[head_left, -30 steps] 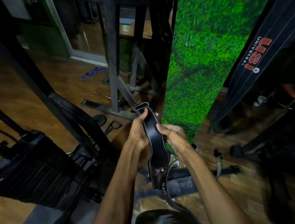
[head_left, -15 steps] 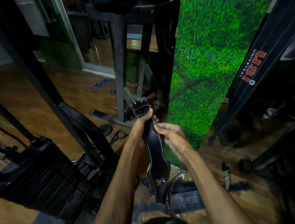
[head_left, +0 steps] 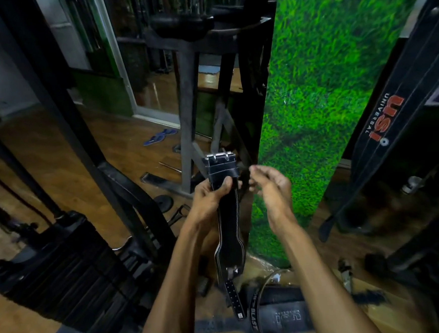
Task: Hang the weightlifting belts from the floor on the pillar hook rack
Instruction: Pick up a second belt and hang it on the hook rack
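My left hand (head_left: 213, 195) grips a black leather weightlifting belt (head_left: 229, 226) just below its silver buckle (head_left: 219, 159). The belt hangs straight down and its perforated tail (head_left: 235, 300) dangles near the floor. My right hand (head_left: 271, 183) is beside the belt at its right, fingers loosely curled and off the leather. The green grass-covered pillar (head_left: 320, 92) rises right behind my hands. On the floor below lie other belts (head_left: 282, 316), dark, one with white lettering. A black belt with red letters (head_left: 390, 116) hangs against the pillar's right side. No hook is visible.
A black weight-stack machine (head_left: 50, 263) fills the lower left. A grey steel frame (head_left: 190, 110) stands behind the belt. Blue slippers (head_left: 159, 137) and a small weight plate (head_left: 163, 202) lie on the wooden floor. Dark equipment crowds the right side.
The belt has been lifted higher and turned so its buckle faces up. My right hand has let go of the belt and moved off to its right.
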Available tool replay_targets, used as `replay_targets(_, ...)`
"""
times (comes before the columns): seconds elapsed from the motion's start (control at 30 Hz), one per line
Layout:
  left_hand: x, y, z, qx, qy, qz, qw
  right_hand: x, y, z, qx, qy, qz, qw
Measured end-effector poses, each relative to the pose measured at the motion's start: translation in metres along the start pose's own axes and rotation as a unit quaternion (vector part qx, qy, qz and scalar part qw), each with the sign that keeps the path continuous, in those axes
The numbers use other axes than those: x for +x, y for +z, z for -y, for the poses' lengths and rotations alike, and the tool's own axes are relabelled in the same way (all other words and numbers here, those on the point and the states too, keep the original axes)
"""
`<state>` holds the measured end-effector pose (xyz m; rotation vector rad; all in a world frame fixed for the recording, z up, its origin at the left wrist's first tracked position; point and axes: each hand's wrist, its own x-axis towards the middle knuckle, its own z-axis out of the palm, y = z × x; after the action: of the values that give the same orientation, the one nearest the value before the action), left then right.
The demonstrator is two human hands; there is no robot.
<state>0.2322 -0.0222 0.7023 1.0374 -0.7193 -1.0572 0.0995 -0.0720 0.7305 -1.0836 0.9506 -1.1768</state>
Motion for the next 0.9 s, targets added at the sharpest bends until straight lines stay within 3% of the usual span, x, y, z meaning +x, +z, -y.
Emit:
replay_targets(0.13,-0.004,-0.004,0.005,0.091,0.023,0.021,0.995,0.007,0.005,0.032,-0.118,-0.071,0.037,0.990)
replay_targets(0.3,-0.005,-0.008,0.012,0.160,0.043,0.032,0.986,0.014,0.017,0.042,-0.337,-0.023,0.123,0.933)
replay_targets(0.4,-0.004,-0.012,0.013,0.179,0.054,0.038,0.982,0.004,0.016,0.043,-0.221,-0.026,0.169,0.960)
replay_targets(0.5,-0.001,-0.015,0.013,0.181,0.058,0.040,0.981,0.001,0.012,0.040,-0.010,-0.039,0.119,0.992)
replay_targets(0.6,0.001,-0.015,0.011,0.183,0.062,0.051,0.980,0.003,0.014,0.039,-0.089,-0.055,0.078,0.991)
replay_targets(0.77,0.006,-0.012,0.009,0.189,0.075,0.070,0.977,0.002,0.024,0.043,-0.235,-0.008,0.151,0.960)
replay_targets(0.83,0.009,-0.015,0.010,0.187,0.067,0.072,0.977,-0.002,0.028,0.045,-0.171,-0.023,0.184,0.968)
replay_targets(0.9,0.010,-0.018,0.010,0.179,0.053,0.063,0.980,-0.004,0.028,0.043,-0.002,-0.023,0.156,0.988)
